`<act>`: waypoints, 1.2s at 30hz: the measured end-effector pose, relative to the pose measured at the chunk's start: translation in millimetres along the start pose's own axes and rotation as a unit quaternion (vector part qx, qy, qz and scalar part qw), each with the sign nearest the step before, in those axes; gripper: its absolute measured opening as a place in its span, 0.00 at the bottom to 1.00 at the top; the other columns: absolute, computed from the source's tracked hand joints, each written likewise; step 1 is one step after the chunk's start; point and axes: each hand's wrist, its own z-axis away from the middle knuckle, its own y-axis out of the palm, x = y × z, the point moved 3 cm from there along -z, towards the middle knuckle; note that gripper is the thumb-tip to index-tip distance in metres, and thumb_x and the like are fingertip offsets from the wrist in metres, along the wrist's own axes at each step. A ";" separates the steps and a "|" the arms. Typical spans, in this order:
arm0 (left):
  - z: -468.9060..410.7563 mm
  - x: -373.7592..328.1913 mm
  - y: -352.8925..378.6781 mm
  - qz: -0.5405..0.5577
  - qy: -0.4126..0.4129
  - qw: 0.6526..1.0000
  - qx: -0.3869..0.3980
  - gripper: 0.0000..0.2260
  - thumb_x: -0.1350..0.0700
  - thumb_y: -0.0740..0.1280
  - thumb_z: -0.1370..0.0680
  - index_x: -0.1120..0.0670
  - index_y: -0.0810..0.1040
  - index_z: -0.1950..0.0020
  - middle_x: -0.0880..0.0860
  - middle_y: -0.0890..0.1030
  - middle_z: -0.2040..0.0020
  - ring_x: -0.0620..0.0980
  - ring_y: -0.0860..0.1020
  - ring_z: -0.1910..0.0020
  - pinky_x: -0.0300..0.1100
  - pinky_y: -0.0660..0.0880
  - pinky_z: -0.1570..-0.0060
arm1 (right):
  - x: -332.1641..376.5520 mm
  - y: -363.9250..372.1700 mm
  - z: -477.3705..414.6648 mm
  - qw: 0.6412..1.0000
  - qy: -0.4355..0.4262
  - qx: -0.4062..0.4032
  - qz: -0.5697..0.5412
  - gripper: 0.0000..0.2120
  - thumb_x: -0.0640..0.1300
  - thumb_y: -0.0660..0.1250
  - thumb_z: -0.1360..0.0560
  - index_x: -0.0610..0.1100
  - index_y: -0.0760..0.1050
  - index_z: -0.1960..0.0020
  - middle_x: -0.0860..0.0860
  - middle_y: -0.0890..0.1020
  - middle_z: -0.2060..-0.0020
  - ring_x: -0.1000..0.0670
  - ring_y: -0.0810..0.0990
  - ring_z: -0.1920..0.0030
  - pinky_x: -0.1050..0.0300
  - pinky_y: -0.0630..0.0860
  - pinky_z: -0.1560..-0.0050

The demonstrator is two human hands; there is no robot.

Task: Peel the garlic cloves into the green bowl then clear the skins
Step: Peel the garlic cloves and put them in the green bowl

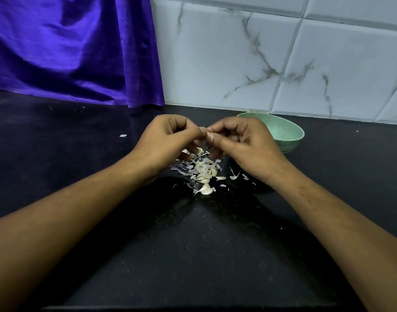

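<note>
Black desk (pixel 193 244) under marbled tiles: left hand (pixel 168 138) and right hand (pixel 245 140) pinch one garlic clove (pixel 207 134) above the skins (pixel 202 167); green bowl (pixel 290 134) just right. Peel with thumbnails, keeping scraps piled.

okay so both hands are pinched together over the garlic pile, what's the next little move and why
Probably finish stripping whatever the left hand and right hand pinch between them, then drop it in the green bowl beside the right hand. Skins and cloves still lie heaped on the counter.
</note>
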 end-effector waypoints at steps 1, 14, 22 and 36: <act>-0.5 -0.2 -0.4 0.007 0.005 1.000 -0.003 0.08 0.60 0.69 0.19 0.63 0.80 0.55 0.56 0.81 0.63 0.52 0.80 0.61 0.46 0.78 0.61 | 2.1 -1.7 0.1 1.000 -0.011 -0.011 0.017 0.04 0.38 0.71 0.20 0.40 0.84 0.47 0.45 0.87 0.59 0.45 0.87 0.62 0.59 0.80 0.63; -3.6 4.6 -6.8 -0.190 0.060 0.979 -0.029 0.11 0.47 0.67 0.16 0.48 0.87 0.49 0.49 0.88 0.54 0.50 0.84 0.53 0.51 0.81 0.49 | 1.3 -80.5 -6.9 0.930 0.000 -0.229 0.287 0.04 0.44 0.69 0.22 0.49 0.83 0.50 0.54 0.85 0.58 0.54 0.82 0.56 0.52 0.80 0.47; -1.4 -3.1 -15.0 -0.202 0.059 0.976 -0.057 0.12 0.45 0.81 0.30 0.52 0.85 0.62 0.47 0.87 0.60 0.46 0.85 0.59 0.46 0.82 0.55 | 15.9 -73.0 -4.4 0.909 -0.080 -0.237 0.334 0.09 0.49 0.71 0.24 0.47 0.84 0.46 0.50 0.83 0.51 0.51 0.82 0.51 0.52 0.78 0.47; -10.0 8.6 -14.4 -0.233 0.065 0.969 -0.046 0.10 0.51 0.66 0.16 0.47 0.85 0.40 0.44 0.86 0.52 0.44 0.83 0.50 0.49 0.81 0.45 | 6.1 -1.3 11.6 0.941 0.117 0.302 0.102 0.16 0.46 0.82 0.31 0.47 0.84 0.46 0.48 0.80 0.64 0.52 0.73 0.66 0.63 0.69 0.67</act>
